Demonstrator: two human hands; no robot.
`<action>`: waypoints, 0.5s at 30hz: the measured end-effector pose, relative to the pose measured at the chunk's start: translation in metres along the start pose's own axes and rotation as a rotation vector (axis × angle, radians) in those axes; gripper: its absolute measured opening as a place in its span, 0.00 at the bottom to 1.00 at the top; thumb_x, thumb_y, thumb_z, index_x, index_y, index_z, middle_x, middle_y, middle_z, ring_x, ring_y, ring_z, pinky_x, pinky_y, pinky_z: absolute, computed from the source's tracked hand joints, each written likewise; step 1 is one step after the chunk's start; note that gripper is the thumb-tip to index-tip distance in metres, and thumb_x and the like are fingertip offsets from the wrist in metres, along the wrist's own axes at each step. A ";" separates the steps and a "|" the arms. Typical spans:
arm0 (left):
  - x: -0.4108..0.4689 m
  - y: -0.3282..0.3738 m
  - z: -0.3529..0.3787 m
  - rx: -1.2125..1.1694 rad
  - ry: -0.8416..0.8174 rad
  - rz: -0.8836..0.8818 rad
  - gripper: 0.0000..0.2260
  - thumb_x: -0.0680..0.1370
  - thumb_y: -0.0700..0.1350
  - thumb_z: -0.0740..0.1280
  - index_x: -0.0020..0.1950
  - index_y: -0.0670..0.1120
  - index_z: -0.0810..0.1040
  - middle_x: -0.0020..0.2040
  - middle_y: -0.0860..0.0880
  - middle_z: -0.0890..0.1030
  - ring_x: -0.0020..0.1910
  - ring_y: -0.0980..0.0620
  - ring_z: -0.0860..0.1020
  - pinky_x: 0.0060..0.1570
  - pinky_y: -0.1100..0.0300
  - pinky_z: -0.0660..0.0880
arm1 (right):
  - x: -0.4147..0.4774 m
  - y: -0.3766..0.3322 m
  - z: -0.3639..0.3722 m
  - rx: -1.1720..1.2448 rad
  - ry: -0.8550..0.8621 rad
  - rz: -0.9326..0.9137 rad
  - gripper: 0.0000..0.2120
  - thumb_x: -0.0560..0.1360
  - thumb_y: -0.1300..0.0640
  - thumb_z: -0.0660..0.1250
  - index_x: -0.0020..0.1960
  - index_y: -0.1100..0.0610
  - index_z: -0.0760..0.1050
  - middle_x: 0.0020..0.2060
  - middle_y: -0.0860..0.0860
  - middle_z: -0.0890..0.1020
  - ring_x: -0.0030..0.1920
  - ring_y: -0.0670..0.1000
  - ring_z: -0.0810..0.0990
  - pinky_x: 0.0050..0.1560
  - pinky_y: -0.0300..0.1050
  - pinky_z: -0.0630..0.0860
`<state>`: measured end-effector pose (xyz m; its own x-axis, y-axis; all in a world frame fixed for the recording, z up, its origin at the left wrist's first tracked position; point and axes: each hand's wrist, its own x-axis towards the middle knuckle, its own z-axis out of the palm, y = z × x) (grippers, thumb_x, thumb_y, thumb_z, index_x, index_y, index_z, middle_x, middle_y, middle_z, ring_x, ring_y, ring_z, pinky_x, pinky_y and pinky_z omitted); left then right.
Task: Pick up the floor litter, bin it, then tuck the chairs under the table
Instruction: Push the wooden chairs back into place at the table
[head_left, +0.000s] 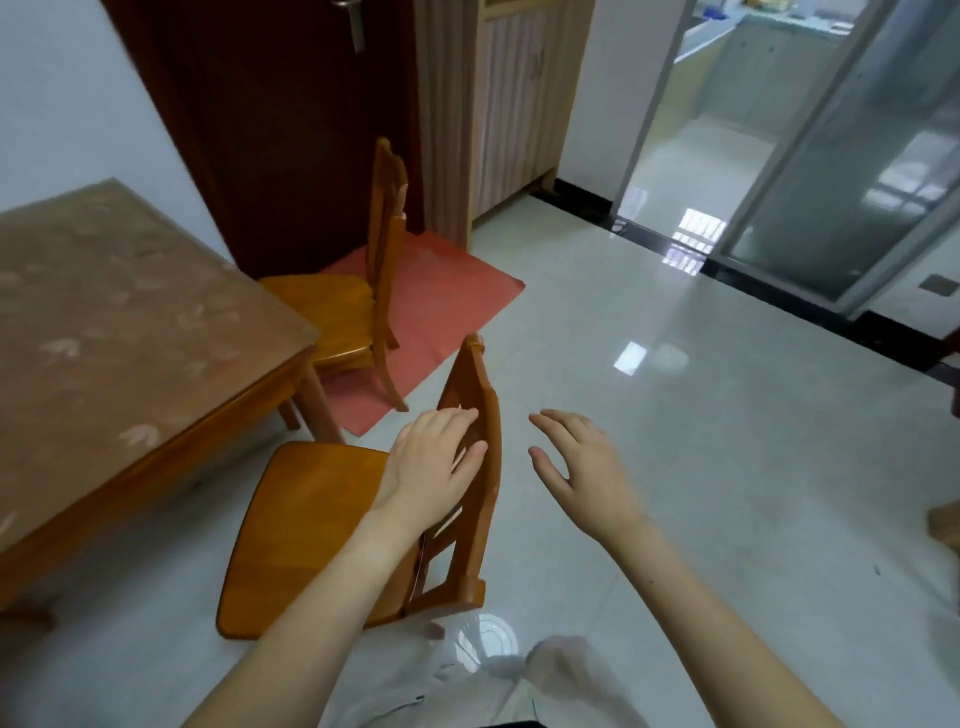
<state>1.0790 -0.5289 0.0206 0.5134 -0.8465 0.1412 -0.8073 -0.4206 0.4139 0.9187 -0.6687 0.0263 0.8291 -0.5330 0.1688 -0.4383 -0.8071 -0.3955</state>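
A wooden chair (306, 530) stands in front of me, its seat facing the table (119, 332) on the left and its backrest toward me. My left hand (434, 460) lies on the top of that backrest, fingers spread over the rail. Just right of the backrest hovers my right hand (582, 470), fingers apart, holding nothing. A second wooden chair (353, 306) stands farther back at the table's far corner, partly on a red mat (441, 301). No litter shows on the floor.
A dark door (291, 130) and a striped cabinet (509, 104) are behind the far chair. A glass sliding door (852, 171) opens to a kitchen at the right. The glossy tiled floor (727, 441) stretches to my right.
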 end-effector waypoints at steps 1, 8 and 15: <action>0.004 -0.002 0.004 0.011 0.000 -0.038 0.21 0.81 0.57 0.56 0.71 0.51 0.69 0.69 0.53 0.73 0.69 0.53 0.67 0.68 0.56 0.63 | 0.013 0.007 0.002 0.006 -0.018 -0.035 0.20 0.81 0.46 0.57 0.70 0.53 0.72 0.65 0.49 0.76 0.66 0.50 0.72 0.67 0.49 0.68; 0.013 0.006 0.033 0.052 0.106 -0.377 0.21 0.81 0.57 0.54 0.69 0.50 0.71 0.66 0.52 0.75 0.67 0.52 0.70 0.65 0.59 0.63 | 0.105 0.056 0.026 0.107 -0.167 -0.435 0.18 0.81 0.50 0.59 0.67 0.55 0.74 0.62 0.50 0.78 0.63 0.50 0.73 0.66 0.46 0.68; 0.011 0.059 0.064 0.057 0.157 -0.800 0.28 0.78 0.63 0.48 0.71 0.51 0.68 0.69 0.51 0.72 0.68 0.52 0.67 0.66 0.56 0.63 | 0.164 0.086 0.044 0.217 -0.401 -0.900 0.20 0.79 0.47 0.62 0.66 0.56 0.75 0.61 0.51 0.78 0.64 0.51 0.74 0.67 0.45 0.67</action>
<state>1.0184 -0.5838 -0.0112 0.9720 -0.2291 -0.0518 -0.1904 -0.8978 0.3972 1.0323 -0.8147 -0.0193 0.8935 0.4092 0.1852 0.4480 -0.7821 -0.4332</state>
